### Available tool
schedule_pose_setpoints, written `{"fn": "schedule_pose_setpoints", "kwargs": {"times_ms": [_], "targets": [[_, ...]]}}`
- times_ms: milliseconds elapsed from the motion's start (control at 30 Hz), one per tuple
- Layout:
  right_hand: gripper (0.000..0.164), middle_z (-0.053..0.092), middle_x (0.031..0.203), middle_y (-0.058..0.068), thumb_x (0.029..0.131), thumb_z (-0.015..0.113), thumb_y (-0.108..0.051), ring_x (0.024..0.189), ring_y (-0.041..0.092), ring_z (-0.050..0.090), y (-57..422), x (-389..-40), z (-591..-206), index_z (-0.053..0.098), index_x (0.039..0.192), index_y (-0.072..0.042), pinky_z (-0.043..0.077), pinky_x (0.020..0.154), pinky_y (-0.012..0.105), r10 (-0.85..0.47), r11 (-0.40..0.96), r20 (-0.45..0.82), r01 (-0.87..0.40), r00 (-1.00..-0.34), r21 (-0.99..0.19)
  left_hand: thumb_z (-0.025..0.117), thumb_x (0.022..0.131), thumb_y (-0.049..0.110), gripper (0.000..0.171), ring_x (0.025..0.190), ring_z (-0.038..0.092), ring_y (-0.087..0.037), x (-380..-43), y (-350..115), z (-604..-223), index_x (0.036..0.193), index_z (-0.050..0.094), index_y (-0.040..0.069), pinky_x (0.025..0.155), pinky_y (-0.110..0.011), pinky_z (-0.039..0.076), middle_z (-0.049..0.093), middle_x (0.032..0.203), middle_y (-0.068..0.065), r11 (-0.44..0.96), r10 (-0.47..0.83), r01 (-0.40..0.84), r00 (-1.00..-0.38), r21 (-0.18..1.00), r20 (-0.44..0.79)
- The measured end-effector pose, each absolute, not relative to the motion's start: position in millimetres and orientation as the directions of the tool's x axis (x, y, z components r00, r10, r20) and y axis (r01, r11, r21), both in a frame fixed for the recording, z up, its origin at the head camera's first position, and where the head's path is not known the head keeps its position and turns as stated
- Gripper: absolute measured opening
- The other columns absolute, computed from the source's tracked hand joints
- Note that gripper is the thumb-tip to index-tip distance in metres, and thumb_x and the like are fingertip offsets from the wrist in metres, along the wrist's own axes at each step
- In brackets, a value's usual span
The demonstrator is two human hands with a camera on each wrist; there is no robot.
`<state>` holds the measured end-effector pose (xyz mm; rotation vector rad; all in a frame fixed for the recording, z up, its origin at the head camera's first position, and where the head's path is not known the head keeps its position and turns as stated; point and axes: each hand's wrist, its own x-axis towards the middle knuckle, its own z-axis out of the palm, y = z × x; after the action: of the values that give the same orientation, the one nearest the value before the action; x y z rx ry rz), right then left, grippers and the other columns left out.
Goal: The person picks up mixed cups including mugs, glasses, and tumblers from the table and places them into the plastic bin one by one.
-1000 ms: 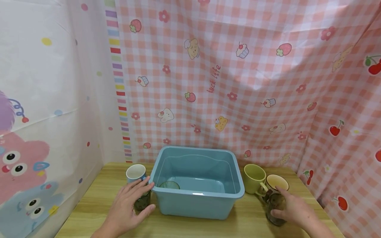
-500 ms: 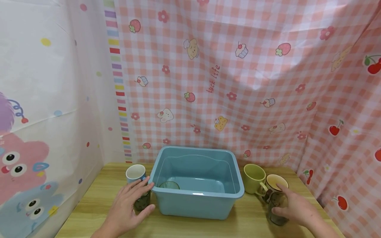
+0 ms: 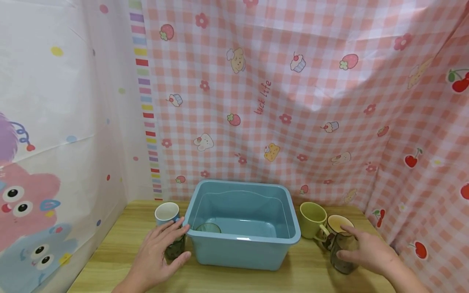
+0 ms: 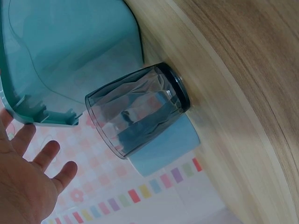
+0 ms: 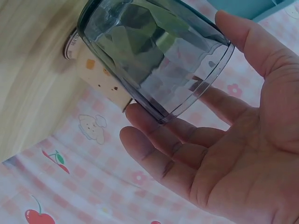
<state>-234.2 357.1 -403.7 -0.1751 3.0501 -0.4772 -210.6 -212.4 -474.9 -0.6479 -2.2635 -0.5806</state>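
My right hand [image 3: 373, 254] holds a dark, see-through drinking glass [image 3: 344, 265] near its rim, thumb on one side and fingers on the other. The right wrist view shows the glass's faceted wall [image 5: 154, 46]. Behind it stands a cream mug [image 3: 338, 223] with a dark rim. My left hand [image 3: 157, 250] is spread, fingertips at the left rim of a blue plastic basin [image 3: 242, 254]. Below that palm, partly hidden, stands another dark glass [image 4: 140, 107], apart from the fingers. A blue mug [image 3: 167, 215] with a white inside is just behind it.
Inside the basin, near its front left corner, a green-tinted glass [image 3: 208, 228] shows its rim. A green mug [image 3: 311, 224] stands right of the basin. Pink checked cloth [image 3: 234, 101] hangs behind the wooden table [image 3: 117, 236], and white printed cloth [image 3: 66, 122] at the left.
My right hand has moved slightly right, and the glass in it has shifted right and a little up in the head view. The left hand and the basin have stayed put.
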Motion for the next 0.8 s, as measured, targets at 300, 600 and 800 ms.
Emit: {"fn": "schedule_pose_setpoints", "kwargs": {"times_ms": [300,600,800], "targets": [[0.090,0.068,0.132,0.037,0.086,0.086,-0.049,0.120,0.058,0.065,357.8,-233.1,-392.2,0.054,0.153,0.002,0.057,0.090,0.066,-0.143,0.930,-0.022,-0.127,-0.989,-0.344,0.091,0.083,0.036,0.067,0.134,0.060,-0.035,-210.9,-213.0,-475.7,0.144,0.069,0.023,0.098,-0.069,0.050,0.065,0.153,-0.005,0.779,0.278,0.588,-0.635,0.218,0.721],[0.088,0.067,0.131,0.036,0.090,0.081,-0.054,0.113,0.052,0.069,353.8,-233.5,-368.2,0.053,0.155,-0.003,0.059,0.079,0.057,-0.136,0.929,-0.062,-0.105,-0.989,-0.355,0.091,0.083,0.037,0.066,0.134,0.060,-0.035,-210.5,-212.6,-475.6,0.144,0.069,0.023,0.097,-0.069,0.050,0.064,0.154,-0.004,0.782,0.277,0.582,-0.644,0.222,0.713],[0.085,0.073,0.124,0.029,0.090,0.083,-0.053,0.108,0.044,0.072,350.1,-233.9,-353.6,0.056,0.152,-0.001,0.060,0.078,0.054,-0.160,0.926,0.013,-0.154,-0.987,-0.344,0.090,0.083,0.037,0.066,0.134,0.060,-0.035,-210.7,-213.0,-475.8,0.145,0.068,0.024,0.098,-0.070,0.049,0.064,0.154,-0.003,0.781,0.280,0.584,-0.643,0.220,0.713]]}}
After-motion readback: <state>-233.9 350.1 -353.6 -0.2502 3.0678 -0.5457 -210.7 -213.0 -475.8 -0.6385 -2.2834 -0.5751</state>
